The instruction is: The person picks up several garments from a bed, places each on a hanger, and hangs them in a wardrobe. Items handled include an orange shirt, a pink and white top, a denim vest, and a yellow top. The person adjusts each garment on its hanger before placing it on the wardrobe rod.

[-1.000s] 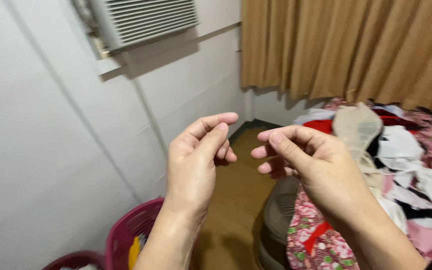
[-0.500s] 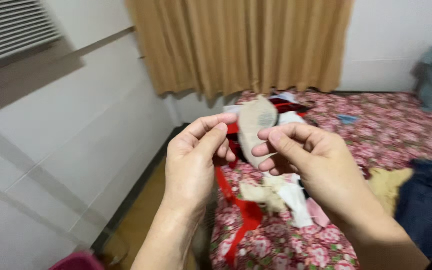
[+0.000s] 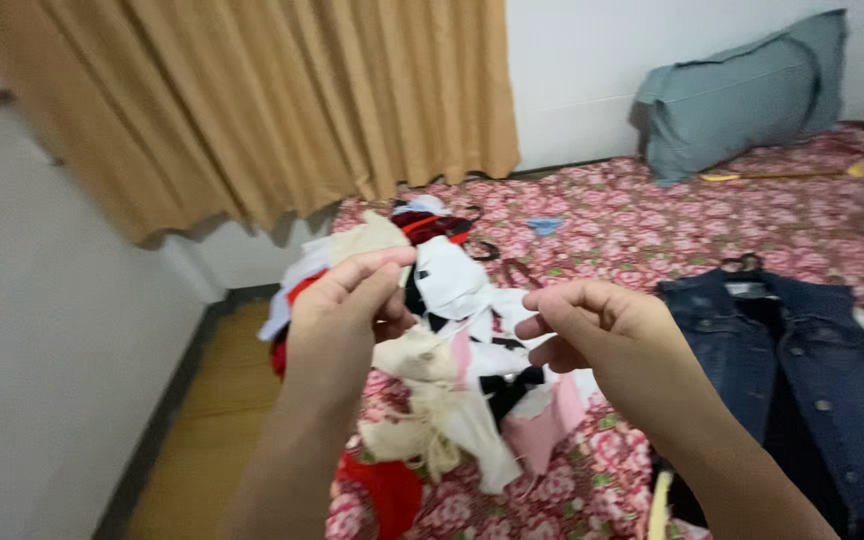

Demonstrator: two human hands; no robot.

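Holding both hands raised above a mattress point(image 3: 652, 225) covered with a red and pink floral sheet. Left hand point(image 3: 337, 325): fingers curling inward, thumb and forefinger pressing together near the top of a heap of small garments point(image 3: 442, 340); whether any cloth is being pinched cannot be told. Right hand point(image 3: 602, 335): fingers loosely curling, tips pointing toward the left hand, hovering just beside the heap; contact with any cloth cannot be told.

Lying directly beneath and behind the hands: the heap, mixing white, beige, pink, black and red pieces, with a beige padded piece point(image 3: 367, 238) showing near the top of the left hand. Resting to the right of the heap, near the right forearm: a dark denim vest point(image 3: 812, 370) on a hanger, spreading flat on the sheet. Leaning against the white wall point(image 3: 572, 60) at the far side of the mattress: a grey-blue pillow point(image 3: 742, 95). Lying below the pillow: a thin yellow stick point(image 3: 782, 175).

Hanging at upper left and reaching down to the mattress edge: a tan curtain point(image 3: 272, 100). Running along the left of the mattress: a strip of wooden floor point(image 3: 212, 420), bordering a pale wall point(image 3: 42, 350).
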